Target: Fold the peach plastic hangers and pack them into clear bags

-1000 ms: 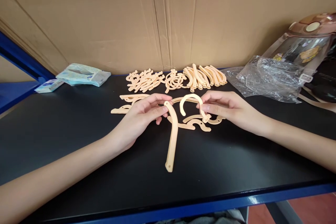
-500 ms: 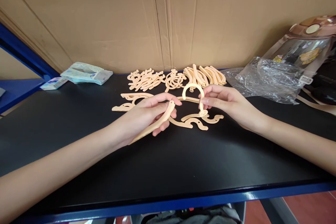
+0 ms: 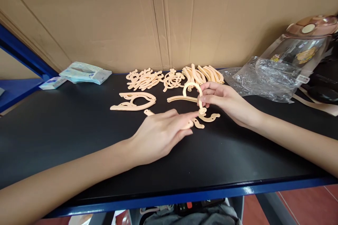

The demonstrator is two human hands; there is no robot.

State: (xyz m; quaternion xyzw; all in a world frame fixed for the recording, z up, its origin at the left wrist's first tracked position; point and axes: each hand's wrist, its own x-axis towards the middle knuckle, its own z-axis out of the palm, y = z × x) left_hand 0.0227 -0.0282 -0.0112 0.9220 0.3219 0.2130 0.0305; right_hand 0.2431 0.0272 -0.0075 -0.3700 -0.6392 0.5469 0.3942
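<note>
My right hand (image 3: 223,99) pinches a beige plastic hanger hook (image 3: 192,84), its curve up and its round base down. My left hand (image 3: 161,135) is turned palm down, closed around a beige hanger arm (image 3: 188,125). Only an end of that arm shows; the rest is hidden beneath the hand. The left index fingertip touches or nearly touches the hook's base. Below the hook lie small curved hanger pieces (image 3: 211,118), partly covered by my hands. A long loose hanger arm (image 3: 182,98) rests just behind them.
A folded hanger (image 3: 141,107) lies left of centre. Behind are piles of short pieces (image 3: 145,80), hooks (image 3: 173,79) and long arms (image 3: 215,74). Tissue packs (image 3: 86,72) lie at back left; a crumpled plastic bag (image 3: 271,81) and a strapped bottle (image 3: 298,47) stand at right.
My left hand has rolled palm down and moved right with the hanger arm, bringing its fingertips to the hook's base. My right hand holds the hook almost in place.
</note>
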